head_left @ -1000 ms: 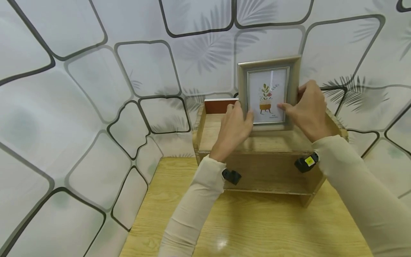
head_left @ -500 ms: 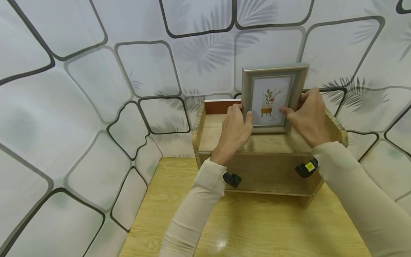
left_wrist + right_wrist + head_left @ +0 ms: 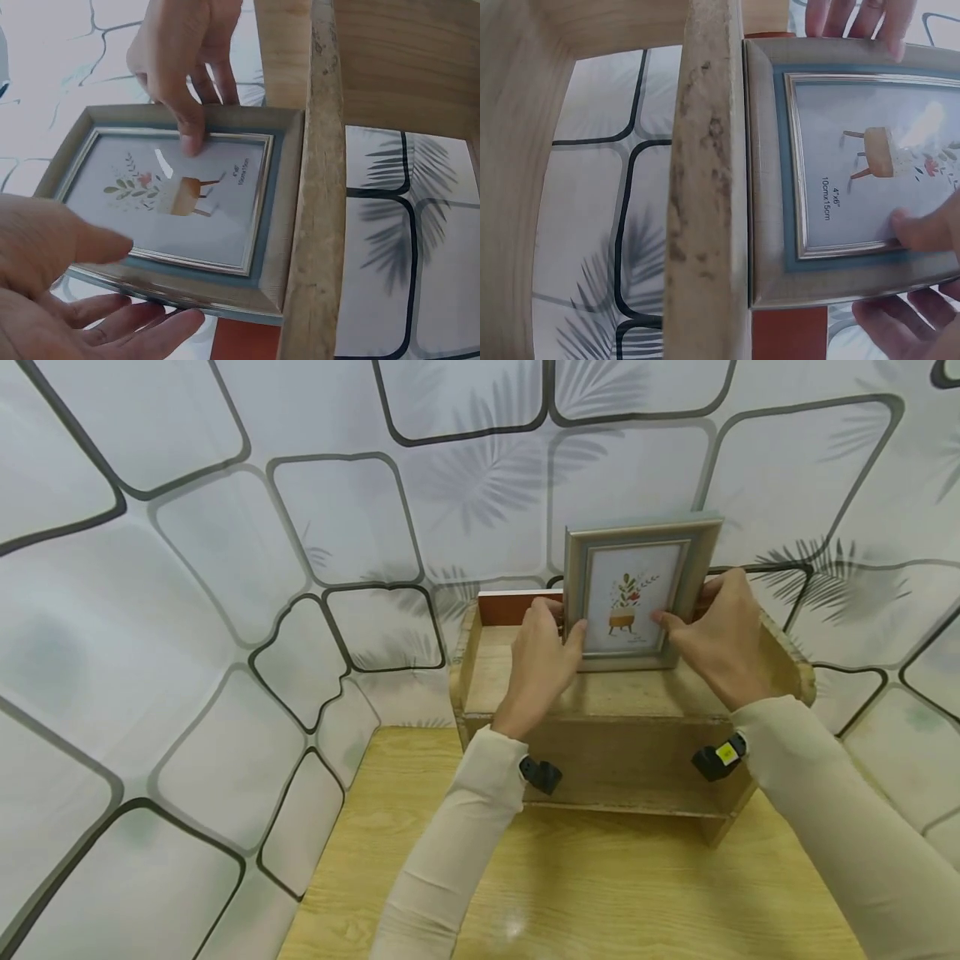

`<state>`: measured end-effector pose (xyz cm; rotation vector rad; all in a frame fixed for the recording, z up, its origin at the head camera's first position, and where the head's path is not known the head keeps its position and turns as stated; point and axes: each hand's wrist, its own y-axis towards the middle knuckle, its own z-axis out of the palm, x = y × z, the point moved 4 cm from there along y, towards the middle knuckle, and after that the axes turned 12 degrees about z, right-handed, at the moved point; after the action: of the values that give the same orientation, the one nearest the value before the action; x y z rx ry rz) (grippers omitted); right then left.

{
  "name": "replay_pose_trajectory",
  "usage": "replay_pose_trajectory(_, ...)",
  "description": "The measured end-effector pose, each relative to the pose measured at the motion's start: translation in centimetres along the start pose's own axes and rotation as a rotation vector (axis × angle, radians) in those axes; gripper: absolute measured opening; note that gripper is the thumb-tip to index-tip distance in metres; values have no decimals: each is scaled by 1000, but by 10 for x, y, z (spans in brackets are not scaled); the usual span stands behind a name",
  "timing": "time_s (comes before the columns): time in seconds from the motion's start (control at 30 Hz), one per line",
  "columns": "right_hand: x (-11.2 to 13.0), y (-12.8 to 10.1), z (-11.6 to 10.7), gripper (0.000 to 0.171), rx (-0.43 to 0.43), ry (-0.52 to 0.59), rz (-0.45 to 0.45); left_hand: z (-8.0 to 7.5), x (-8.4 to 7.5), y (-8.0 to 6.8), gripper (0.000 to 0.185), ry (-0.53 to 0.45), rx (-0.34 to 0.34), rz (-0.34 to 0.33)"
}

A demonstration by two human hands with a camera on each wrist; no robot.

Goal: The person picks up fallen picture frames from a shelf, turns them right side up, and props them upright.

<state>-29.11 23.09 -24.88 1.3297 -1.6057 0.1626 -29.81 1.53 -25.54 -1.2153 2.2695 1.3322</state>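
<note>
A silver-grey picture frame (image 3: pixel 637 593) with a plant print stands upright on the top board of a small wooden shelf unit (image 3: pixel 622 693). My left hand (image 3: pixel 558 627) pinches its left edge, thumb on the front and fingers behind. My right hand (image 3: pixel 693 622) pinches its right edge the same way. In the left wrist view the frame (image 3: pixel 180 217) lies between the left hand (image 3: pixel 67 300) and the right hand (image 3: pixel 184 60). In the right wrist view the frame (image 3: pixel 840 172) sits against the shelf's worn front edge (image 3: pixel 705 187).
A red-brown board (image 3: pixel 513 607) leans behind the shelf unit at its left. The shelf stands on a light wooden table (image 3: pixel 585 885) against a patterned white backdrop (image 3: pixel 225 610). Below the top board is an open compartment (image 3: pixel 630 768).
Both hands have carried the frame a little to the right and lower onto the shelf top. It now stands straighter than a second ago.
</note>
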Motion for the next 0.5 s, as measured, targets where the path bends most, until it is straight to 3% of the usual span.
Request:
replay_pose_trajectory(0.1,4,1,-3,54,21,-22,-17,-2,4,2,36,15,-32,-5)
replay_pose_trajectory(0.2,15,2,-12,66,-36,-1,-84,-2,6,2,33,38,-31,-13)
replay_pose_trajectory(0.33,44,5,-30,71,-236,89,-296,-2,8,3,33,27,-19,-6)
replay_pose_trajectory(0.4,61,7,-34,71,-296,93,-427,-2,7,4,33,21,-14,0)
replay_pose_trajectory(0.5,87,8,-28,75,-248,-6,-558,-3,8,5,32,9,-7,10)
